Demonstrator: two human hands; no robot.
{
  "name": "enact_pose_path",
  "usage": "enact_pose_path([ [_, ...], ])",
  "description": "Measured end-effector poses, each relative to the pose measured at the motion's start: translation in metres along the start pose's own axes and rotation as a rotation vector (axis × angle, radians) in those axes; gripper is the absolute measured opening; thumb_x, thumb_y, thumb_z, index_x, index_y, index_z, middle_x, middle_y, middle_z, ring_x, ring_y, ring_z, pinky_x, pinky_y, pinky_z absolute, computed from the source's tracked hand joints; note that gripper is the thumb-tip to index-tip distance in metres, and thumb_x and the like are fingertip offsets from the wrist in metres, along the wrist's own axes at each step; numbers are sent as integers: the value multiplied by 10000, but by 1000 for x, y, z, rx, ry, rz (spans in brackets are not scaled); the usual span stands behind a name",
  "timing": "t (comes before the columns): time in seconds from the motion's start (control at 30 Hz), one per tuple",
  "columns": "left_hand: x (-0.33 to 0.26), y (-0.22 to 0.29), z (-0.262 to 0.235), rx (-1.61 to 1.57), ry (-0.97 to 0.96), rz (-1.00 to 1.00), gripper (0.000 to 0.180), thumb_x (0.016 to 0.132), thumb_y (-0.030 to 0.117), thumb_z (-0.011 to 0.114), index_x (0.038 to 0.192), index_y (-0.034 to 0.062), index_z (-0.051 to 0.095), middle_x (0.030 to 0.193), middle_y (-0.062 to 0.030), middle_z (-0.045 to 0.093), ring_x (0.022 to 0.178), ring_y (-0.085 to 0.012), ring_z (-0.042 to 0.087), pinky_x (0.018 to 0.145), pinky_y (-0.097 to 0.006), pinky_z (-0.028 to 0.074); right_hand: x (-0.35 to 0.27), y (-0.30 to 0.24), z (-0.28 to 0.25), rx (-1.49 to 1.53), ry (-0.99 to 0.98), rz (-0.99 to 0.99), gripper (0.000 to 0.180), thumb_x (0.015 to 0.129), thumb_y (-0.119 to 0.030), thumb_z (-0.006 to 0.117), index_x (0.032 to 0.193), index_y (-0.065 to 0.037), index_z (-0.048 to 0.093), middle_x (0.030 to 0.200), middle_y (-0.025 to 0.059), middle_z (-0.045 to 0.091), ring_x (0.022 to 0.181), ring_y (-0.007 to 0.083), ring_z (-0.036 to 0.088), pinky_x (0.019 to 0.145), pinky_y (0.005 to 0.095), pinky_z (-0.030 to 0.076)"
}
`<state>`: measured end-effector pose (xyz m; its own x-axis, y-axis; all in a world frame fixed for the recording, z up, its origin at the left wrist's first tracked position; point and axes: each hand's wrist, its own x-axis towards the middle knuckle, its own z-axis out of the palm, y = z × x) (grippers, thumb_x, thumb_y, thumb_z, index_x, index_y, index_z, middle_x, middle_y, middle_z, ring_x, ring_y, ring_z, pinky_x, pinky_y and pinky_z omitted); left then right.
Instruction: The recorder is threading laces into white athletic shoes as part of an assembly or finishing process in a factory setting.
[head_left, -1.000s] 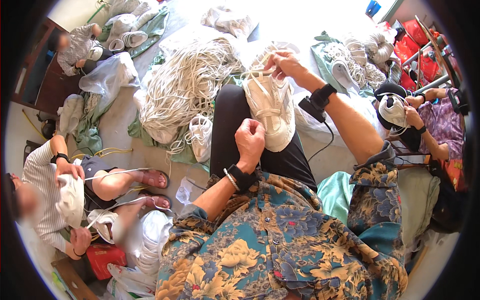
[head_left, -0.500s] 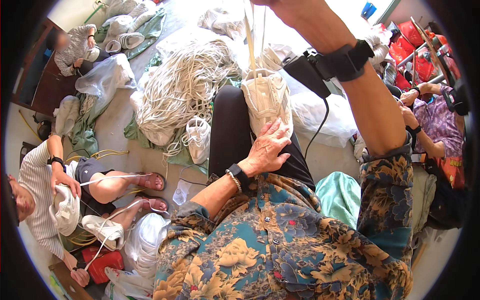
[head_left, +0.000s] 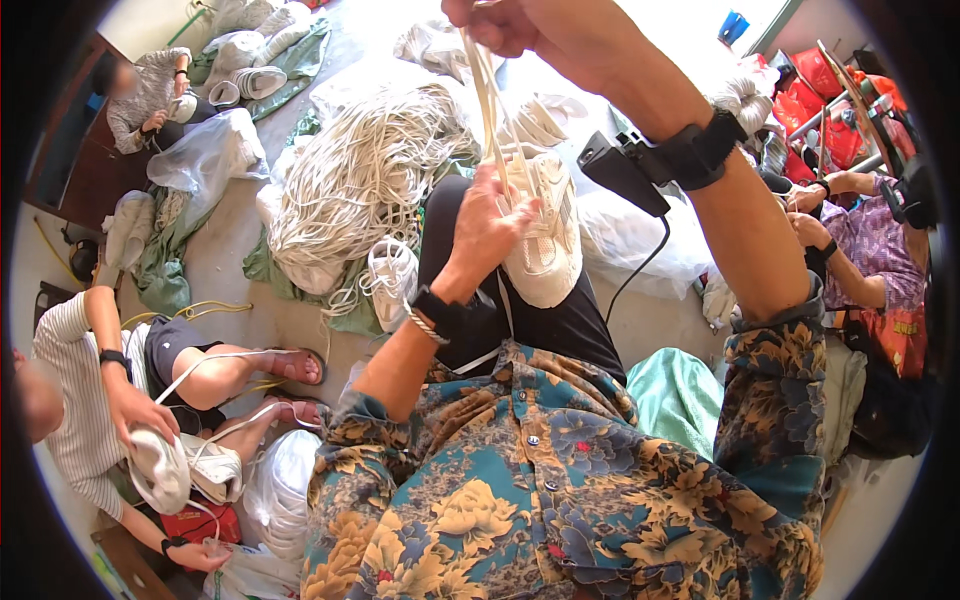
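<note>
Shoe (head_left: 560,245) sits at the lap's (head_left: 570,325) far edge, toe pointing back toward the shirt (head_left: 560,480). Right hand (head_left: 495,25): fingers closed on the laces (head_left: 487,100), drawn up above the shoe. Left hand (head_left: 490,225): fingers half curled beside the laces; whether they pinch, cannot tell from where I stand.

Risks, my judgement: a hard upward pull with nothing pinning the shoe could tip it off that edge; uneven pulling could leave lace ends unequal.

Containers: clear bag (head_left: 640,240) beyond the lap's right edge, contents unclear; white bag (head_left: 290,480) at left, pale bundled items inside; red box (head_left: 203,523) beside it, contents hidden.
</note>
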<state>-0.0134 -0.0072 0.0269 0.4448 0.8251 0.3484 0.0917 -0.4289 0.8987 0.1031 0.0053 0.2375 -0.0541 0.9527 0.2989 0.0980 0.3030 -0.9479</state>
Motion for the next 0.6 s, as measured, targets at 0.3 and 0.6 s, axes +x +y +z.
enact_pose_path([
  [0.3, 30, 104, -81, -434, -438, -320, 281, 931, 234, 465, 796, 3, 549, 599, -13, 485, 536, -113, 466, 535, -226, 386, -27, 85, -58, -777, -447, 356, 303, 859, -291, 483, 757, -44, 625, 657, 40, 639, 494, 111, 579, 433, 241, 453],
  [0.6, 49, 111, -88, -754, -144, -99, 248, 925, 203, 455, 839, -4, 561, 638, -60, 549, 596, -171, 552, 615, -286, 458, -117, 138, 0, -458, -475, 80, 164, 810, -115, 602, 928, -11, 649, 963, 129, 649, 991, 207, 599, 828, 312, 475],
])
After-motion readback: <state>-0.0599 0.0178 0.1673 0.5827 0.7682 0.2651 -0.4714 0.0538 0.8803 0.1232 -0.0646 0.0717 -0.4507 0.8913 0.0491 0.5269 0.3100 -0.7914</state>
